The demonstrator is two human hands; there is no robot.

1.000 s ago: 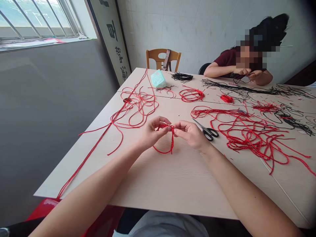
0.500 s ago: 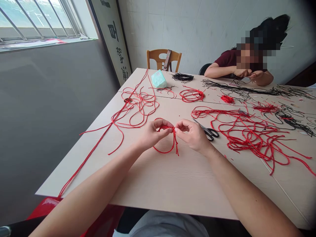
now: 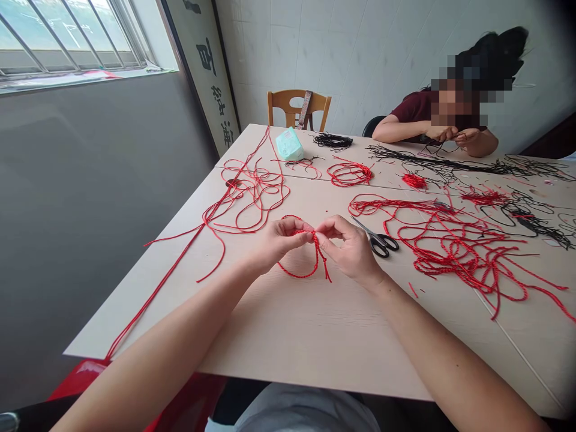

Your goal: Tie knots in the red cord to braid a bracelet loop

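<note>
A short twisted red cord [image 3: 300,273] hangs in a loop over the pale wooden table [image 3: 324,336], held between both my hands. My left hand [image 3: 278,242] pinches one side of the loop's top. My right hand [image 3: 350,248] pinches the other side, fingertip to fingertip with the left. A loose end of the cord [image 3: 324,268] dangles below my right fingers. Black-handled scissors [image 3: 379,240] lie just right of my right hand.
Long red cords [image 3: 245,195] sprawl at the left and a tangled red pile [image 3: 468,252] at the right. Black cords [image 3: 454,165], small red coils [image 3: 350,173] and a mint tissue pack [image 3: 288,144] lie farther back. Another person [image 3: 443,117] sits at the far side; a wooden chair [image 3: 297,107] stands behind.
My hands have drawn closer together at the top of the loop. The cord's free end now hangs lower on the right, below my right fingers.
</note>
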